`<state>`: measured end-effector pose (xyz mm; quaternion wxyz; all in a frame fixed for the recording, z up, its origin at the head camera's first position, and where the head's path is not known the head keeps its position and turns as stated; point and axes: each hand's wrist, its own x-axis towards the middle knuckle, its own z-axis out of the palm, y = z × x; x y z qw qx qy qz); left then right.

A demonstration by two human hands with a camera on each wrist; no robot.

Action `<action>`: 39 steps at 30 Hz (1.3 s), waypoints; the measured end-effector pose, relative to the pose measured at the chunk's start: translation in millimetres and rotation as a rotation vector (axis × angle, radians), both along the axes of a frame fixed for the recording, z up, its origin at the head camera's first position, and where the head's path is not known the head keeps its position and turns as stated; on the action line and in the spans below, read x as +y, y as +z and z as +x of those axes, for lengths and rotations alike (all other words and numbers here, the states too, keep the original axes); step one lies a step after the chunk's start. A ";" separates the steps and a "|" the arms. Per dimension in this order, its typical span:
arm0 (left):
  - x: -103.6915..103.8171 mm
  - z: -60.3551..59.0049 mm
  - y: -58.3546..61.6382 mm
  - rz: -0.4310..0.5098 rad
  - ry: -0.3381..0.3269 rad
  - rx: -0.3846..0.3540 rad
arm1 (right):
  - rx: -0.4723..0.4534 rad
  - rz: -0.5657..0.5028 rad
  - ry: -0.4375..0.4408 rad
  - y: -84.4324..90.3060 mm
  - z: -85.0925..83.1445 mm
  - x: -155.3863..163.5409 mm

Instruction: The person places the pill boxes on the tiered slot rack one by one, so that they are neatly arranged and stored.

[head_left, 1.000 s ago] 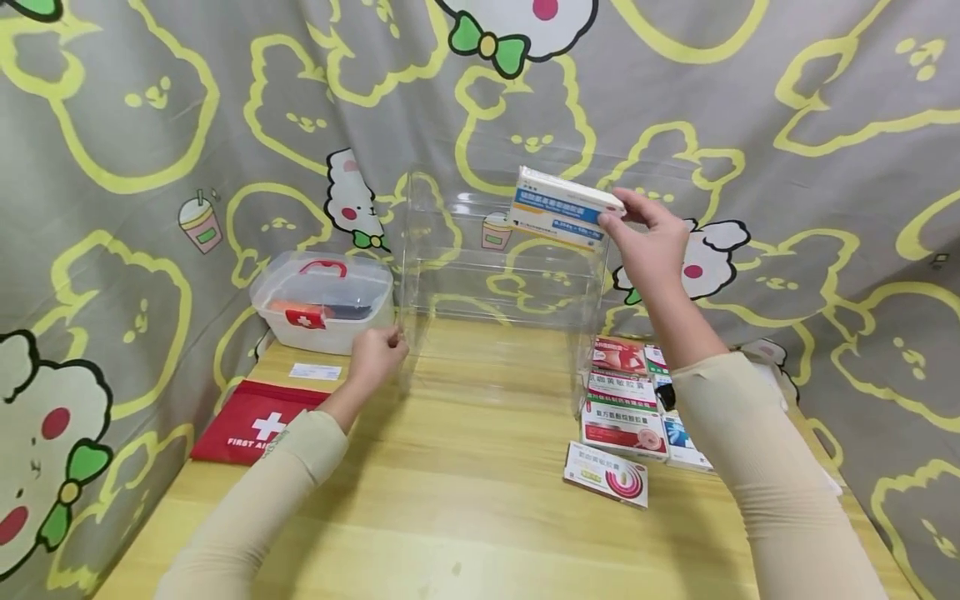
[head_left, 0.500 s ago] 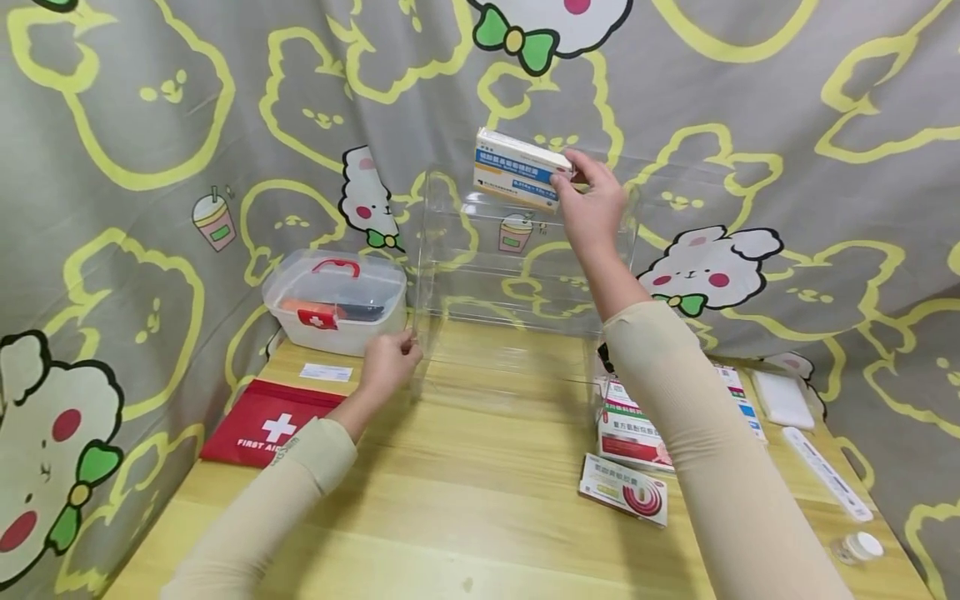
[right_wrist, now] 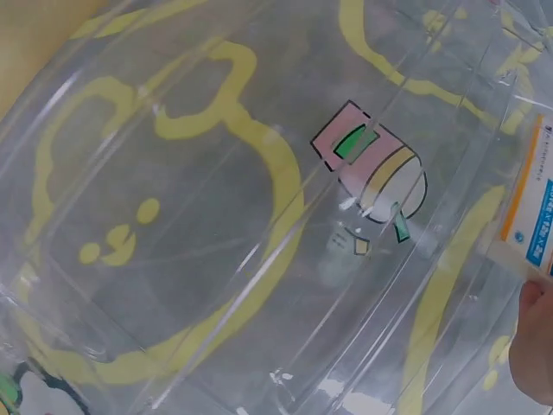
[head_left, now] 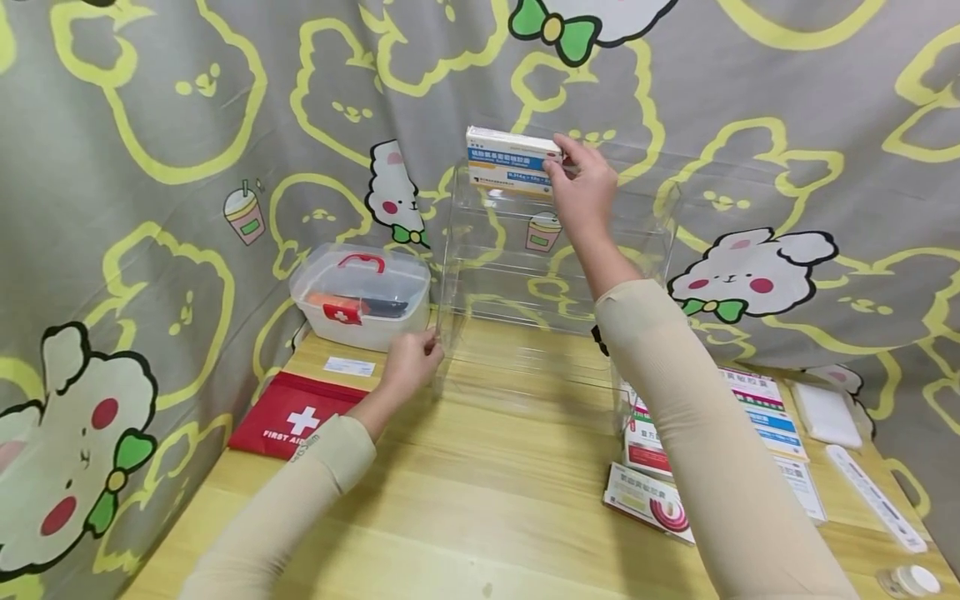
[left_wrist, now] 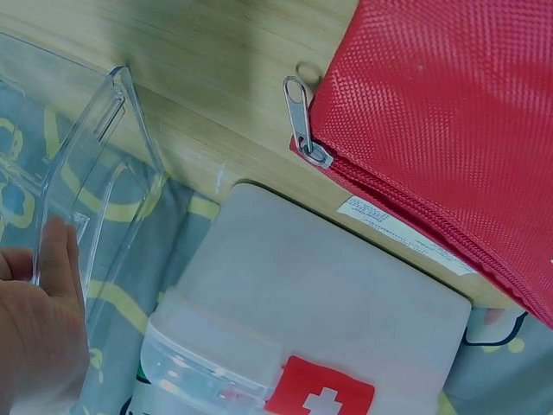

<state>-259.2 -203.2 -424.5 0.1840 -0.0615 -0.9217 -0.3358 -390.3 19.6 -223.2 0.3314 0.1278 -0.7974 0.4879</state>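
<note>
Your right fingers (head_left: pixel 572 150) pinch one end of the blue-and-white box (head_left: pixel 504 160); long axis runs leftward, near level. Lower left, your left fingers (left_wrist: pixel 59 255) pinch the clear rack (left_wrist: pixel 123 86).

Head view: from above, facing forward and down across the pale wooden table (head_left: pixel 487 500). Left-wrist view: close to the red fabric zippered pouch (left_wrist: pixel 449 112), shared with head view. Right-wrist view: close, facing the clear plastic tiered rack (right_wrist: pixel 259 268), shared by all three.
</note>
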 end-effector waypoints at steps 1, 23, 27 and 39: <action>0.6 0.4 0.3 -0.002 -0.001 -0.002 | -0.003 0.001 0.006 1.3 -1.0 -0.6; 2.4 1.4 2.1 0.006 -0.010 0.018 | -0.146 0.588 -0.116 26.1 -4.6 17.9; 2.1 0.0 3.9 0.004 -0.010 0.024 | -0.232 0.610 -0.104 37.6 -5.8 19.8; 3.1 0.1 -2.9 0.024 0.010 -0.011 | -0.075 0.694 -0.171 19.9 -8.5 6.7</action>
